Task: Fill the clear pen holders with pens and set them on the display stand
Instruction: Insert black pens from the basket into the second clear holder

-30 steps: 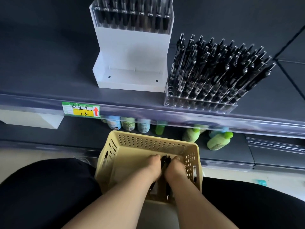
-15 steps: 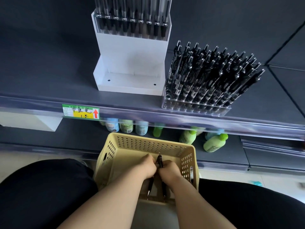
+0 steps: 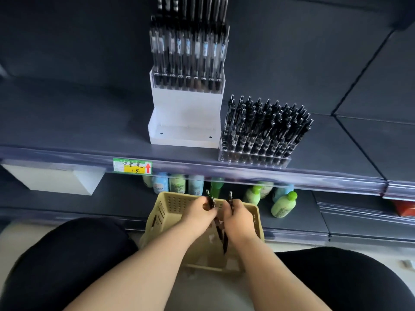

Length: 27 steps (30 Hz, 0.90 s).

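Bottles (image 3: 283,204) stand behind basket (image 3: 161,212), pen holder (image 3: 253,161) shelved above.

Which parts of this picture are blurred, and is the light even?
Head view: the left hand and right hand, each gripping a pen, are motion-blurred; the holder on the shelf is sharp; the bottles below look soft; the light is dim and darkens toward the top.

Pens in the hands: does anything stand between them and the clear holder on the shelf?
Nothing visible blocks them. The left hand and right hand hold pens above the basket; only the shelf's front rail lies between, to be lifted over toward the clear holder.
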Motion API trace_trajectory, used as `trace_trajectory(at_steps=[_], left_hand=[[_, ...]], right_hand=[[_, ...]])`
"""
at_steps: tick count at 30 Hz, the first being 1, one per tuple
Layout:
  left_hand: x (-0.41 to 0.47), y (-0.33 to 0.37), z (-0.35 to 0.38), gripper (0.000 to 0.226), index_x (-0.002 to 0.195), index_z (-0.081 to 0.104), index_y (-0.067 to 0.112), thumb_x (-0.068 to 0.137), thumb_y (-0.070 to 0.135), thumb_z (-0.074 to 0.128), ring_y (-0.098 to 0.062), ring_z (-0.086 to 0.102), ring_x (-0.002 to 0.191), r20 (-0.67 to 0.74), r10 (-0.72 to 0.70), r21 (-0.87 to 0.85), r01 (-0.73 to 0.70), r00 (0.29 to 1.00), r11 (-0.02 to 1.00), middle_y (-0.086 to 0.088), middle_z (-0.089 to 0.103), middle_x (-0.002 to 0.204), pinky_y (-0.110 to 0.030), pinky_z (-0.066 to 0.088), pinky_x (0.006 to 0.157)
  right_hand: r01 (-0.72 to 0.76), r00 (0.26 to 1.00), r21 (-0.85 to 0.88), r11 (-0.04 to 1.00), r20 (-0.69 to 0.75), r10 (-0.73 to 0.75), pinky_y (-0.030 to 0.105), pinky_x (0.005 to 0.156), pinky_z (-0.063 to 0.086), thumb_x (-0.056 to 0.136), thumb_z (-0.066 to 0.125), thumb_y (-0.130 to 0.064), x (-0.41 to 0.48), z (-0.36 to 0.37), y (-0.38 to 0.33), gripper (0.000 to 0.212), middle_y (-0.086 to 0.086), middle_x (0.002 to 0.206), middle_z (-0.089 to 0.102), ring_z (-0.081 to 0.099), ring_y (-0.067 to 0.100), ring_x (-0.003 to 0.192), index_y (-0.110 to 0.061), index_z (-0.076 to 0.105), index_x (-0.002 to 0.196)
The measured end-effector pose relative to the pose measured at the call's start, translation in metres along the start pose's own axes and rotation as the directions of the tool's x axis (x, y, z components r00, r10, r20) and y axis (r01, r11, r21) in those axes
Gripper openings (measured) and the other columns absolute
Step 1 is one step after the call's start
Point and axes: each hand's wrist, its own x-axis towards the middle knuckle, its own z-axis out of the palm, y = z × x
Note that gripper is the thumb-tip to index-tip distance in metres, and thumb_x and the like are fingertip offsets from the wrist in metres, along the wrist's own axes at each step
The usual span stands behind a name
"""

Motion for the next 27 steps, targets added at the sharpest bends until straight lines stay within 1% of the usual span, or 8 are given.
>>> trace_trajectory(at_steps=[4, 8, 10, 16, 19, 21, 24, 27], left_hand=[[-0.02, 0.035, -0.031, 0.021, 0.105, 0.062, 0.017, 0.093, 0.031, 0.054, -0.016, 0.06, 0.092, -0.138, 0.174, 0.069, -0.166, 0.975, 0.984, 0.0, 0.066, 0.1, -0.026, 0.044, 0.077], [-0.032, 0.065, -0.065, 0.019, 0.11, 0.061, 0.023, 0.092, 0.028, 0.056, -0.009, 0.059, 0.094, -0.194, 0.311, 0.027, -0.312, 0.93, 0.95, 0.007, 0.064, 0.102, -0.024, 0.044, 0.079], [-0.028, 0.074, -0.079, 0.021, 0.11, 0.059, 0.025, 0.089, 0.027, 0.06, -0.006, 0.059, 0.094, -0.221, 0.336, -0.029, -0.351, 0.916, 0.936, 0.012, 0.064, 0.099, -0.024, 0.046, 0.082], [-0.009, 0.114, -0.103, 0.018, 0.1, 0.059, 0.032, 0.086, 0.023, 0.066, 0.007, 0.058, 0.085, -0.317, 0.425, -0.116, -0.479, 0.848, 0.87, 0.021, 0.063, 0.092, -0.008, 0.043, 0.069], [0.0, 0.132, -0.108, 0.017, 0.093, 0.059, 0.035, 0.086, 0.022, 0.066, 0.008, 0.06, 0.086, -0.349, 0.486, -0.135, -0.556, 0.801, 0.82, 0.02, 0.066, 0.091, -0.005, 0.045, 0.073], [0.004, 0.137, -0.109, 0.017, 0.093, 0.061, 0.035, 0.086, 0.021, 0.066, 0.007, 0.061, 0.086, -0.375, 0.497, -0.165, -0.584, 0.782, 0.795, 0.018, 0.067, 0.091, -0.005, 0.046, 0.074], [0.006, 0.137, -0.108, 0.016, 0.093, 0.063, 0.035, 0.086, 0.021, 0.066, 0.007, 0.062, 0.086, -0.408, 0.482, -0.205, -0.592, 0.775, 0.779, 0.018, 0.068, 0.091, -0.005, 0.046, 0.074], [0.005, 0.137, -0.11, 0.016, 0.093, 0.064, 0.035, 0.086, 0.022, 0.065, 0.008, 0.062, 0.087, -0.431, 0.463, -0.224, -0.588, 0.775, 0.777, 0.019, 0.068, 0.09, -0.004, 0.046, 0.074]], right_hand=[[0.223, 0.967, -0.046, 0.974, -0.114, -0.227, 0.025, 0.061, 0.024, 0.096, 0.046, -0.033, -0.008, -0.026, -0.032, 0.028, 0.001, 0.077, 0.051, 0.045, 0.018, 0.072, -0.018, 0.045, 0.073], [0.41, 0.9, 0.035, 0.911, -0.177, -0.399, 0.022, 0.068, 0.038, 0.091, 0.057, -0.028, -0.013, -0.055, -0.07, 0.004, -0.008, 0.081, 0.055, 0.053, 0.01, 0.075, -0.026, 0.054, 0.092], [0.455, 0.877, 0.138, 0.88, -0.24, -0.416, 0.022, 0.069, 0.049, 0.088, 0.062, -0.022, -0.014, -0.071, -0.091, 0.025, -0.013, 0.083, 0.056, 0.058, 0.005, 0.076, -0.034, 0.049, 0.105], [0.579, 0.796, 0.226, 0.783, -0.365, -0.483, 0.043, 0.073, 0.056, 0.088, 0.06, -0.021, 0.012, -0.11, -0.147, 0.025, -0.004, 0.086, 0.066, 0.068, 0.015, 0.082, -0.043, 0.048, 0.091], [0.627, 0.75, 0.115, 0.77, -0.359, -0.556, 0.031, 0.062, 0.053, 0.092, 0.053, -0.025, 0.028, -0.125, -0.17, 0.015, -0.001, 0.083, 0.069, 0.061, 0.005, 0.061, -0.037, 0.047, 0.097], [0.631, 0.742, 0.021, 0.775, -0.307, -0.596, 0.022, 0.051, 0.041, 0.094, 0.049, -0.025, 0.038, -0.13, -0.176, 0.012, 0.0, 0.083, 0.068, 0.047, 0.004, 0.047, -0.032, 0.045, 0.103], [0.619, 0.747, -0.06, 0.783, -0.263, -0.61, 0.013, 0.045, 0.036, 0.095, 0.05, -0.025, 0.05, -0.129, -0.173, 0.015, -0.007, 0.078, 0.063, 0.046, 0.003, 0.047, -0.028, 0.047, 0.109], [0.606, 0.754, -0.099, 0.79, -0.244, -0.609, 0.004, 0.055, 0.039, 0.094, 0.052, -0.023, 0.06, -0.125, -0.169, 0.02, -0.013, 0.082, 0.061, 0.052, -0.002, 0.057, -0.025, 0.052, 0.113]])
